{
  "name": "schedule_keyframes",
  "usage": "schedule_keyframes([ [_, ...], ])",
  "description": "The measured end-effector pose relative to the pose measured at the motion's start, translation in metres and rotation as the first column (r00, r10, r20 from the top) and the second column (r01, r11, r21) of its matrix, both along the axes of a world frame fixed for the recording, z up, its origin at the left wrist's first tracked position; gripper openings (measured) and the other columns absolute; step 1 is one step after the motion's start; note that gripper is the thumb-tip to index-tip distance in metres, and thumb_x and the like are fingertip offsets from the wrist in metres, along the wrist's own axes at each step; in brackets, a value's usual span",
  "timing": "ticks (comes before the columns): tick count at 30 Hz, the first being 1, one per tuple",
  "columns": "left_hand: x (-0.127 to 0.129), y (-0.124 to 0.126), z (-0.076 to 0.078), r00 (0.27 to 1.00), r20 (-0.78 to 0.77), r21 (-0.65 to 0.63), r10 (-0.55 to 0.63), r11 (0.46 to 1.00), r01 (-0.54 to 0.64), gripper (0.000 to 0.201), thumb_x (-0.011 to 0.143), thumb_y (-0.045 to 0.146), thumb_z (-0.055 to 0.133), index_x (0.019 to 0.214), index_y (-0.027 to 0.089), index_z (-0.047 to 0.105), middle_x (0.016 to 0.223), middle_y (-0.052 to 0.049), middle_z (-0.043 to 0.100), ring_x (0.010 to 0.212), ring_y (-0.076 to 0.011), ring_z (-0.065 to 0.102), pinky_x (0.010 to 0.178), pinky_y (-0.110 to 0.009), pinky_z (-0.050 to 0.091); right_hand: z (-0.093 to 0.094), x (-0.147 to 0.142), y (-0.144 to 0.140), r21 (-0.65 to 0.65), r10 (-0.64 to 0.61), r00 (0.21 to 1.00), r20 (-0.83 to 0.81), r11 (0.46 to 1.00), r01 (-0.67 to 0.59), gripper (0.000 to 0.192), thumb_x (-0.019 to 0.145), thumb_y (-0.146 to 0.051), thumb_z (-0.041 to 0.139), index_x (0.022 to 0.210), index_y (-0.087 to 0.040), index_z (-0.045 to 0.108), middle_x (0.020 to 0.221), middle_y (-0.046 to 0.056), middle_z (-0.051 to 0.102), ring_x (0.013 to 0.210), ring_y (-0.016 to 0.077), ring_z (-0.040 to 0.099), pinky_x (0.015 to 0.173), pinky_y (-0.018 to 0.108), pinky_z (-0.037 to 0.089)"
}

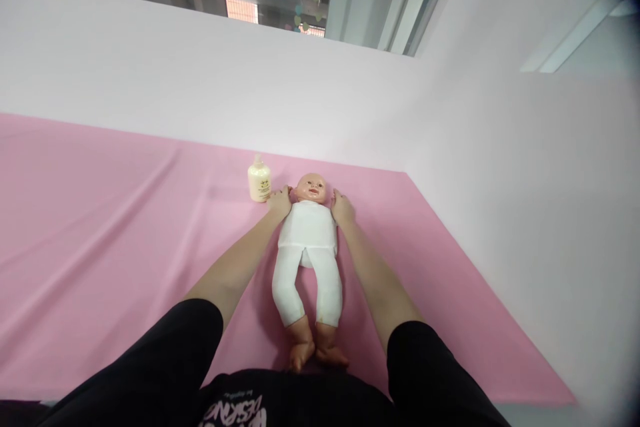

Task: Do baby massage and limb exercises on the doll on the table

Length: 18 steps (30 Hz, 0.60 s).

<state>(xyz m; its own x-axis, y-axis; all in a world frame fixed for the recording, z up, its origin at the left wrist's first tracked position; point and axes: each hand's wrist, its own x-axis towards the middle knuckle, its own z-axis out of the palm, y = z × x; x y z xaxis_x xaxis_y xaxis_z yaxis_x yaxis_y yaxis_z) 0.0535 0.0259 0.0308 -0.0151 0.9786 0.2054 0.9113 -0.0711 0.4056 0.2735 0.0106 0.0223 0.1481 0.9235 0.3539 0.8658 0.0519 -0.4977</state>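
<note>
The doll (310, 240) lies face up on the pink sheet (100, 227). The left hand (280, 202) and right hand (343, 208) cup its shoulders (grip loose); the lotion bottle (259, 179) stands untouched beside its head.

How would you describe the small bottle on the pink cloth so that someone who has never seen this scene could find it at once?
Start from the pink cloth spread below the white wall. Near its far edge lies a baby doll in white clothes, with the left hand and the right hand at its shoulders. Just beyond the left hand stands the bottle: small, upright, cream-coloured, the only container there.
</note>
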Motion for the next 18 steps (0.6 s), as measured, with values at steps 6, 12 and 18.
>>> schedule_keyframes([
  [6, -0.005, -0.014, 0.0, 0.992, 0.096, 0.213, -0.076, 0.975, 0.054, 0.042, 0.092, 0.022, 0.034, 0.133, 0.016, 0.04, 0.114, -0.018, 0.057, 0.107, -0.0307, 0.054, 0.09, -0.045, 0.041, 0.003, 0.002, -0.023, 0.284, 0.194, 0.965, -0.176, 0.949, -0.139, 0.044, 0.092, -0.029, 0.035, 0.133, -0.016, 0.044, 0.123, 0.014, 0.057, 0.113, 0.0221, 0.056, 0.098, 0.04, 0.044],
  [12, -0.025, -0.062, -0.003, 0.855, 0.241, 0.516, -0.46, 0.806, 0.289, 0.036, 0.081, 0.027, 0.053, 0.115, 0.017, 0.046, 0.107, -0.011, 0.057, 0.099, -0.0228, 0.055, 0.089, -0.039, 0.045, -0.001, 0.006, -0.073, 0.406, 0.447, 0.822, -0.353, 0.865, -0.296, 0.061, 0.087, -0.035, 0.051, 0.141, -0.02, 0.027, 0.132, 0.013, 0.052, 0.123, 0.0212, 0.05, 0.104, 0.041, 0.041],
  [18, -0.04, -0.112, -0.002, 0.703, 0.173, 0.443, -0.689, 0.692, 0.57, 0.031, 0.072, 0.015, 0.05, 0.102, 0.021, 0.046, 0.108, -0.008, 0.059, 0.106, -0.022, 0.055, 0.095, -0.041, 0.045, -0.002, 0.01, -0.123, 0.3, 0.574, 0.809, -0.13, 0.8, -0.519, 0.046, 0.086, -0.019, 0.046, 0.132, -0.023, 0.044, 0.119, 0.007, 0.06, 0.115, 0.0204, 0.056, 0.106, 0.044, 0.041],
])
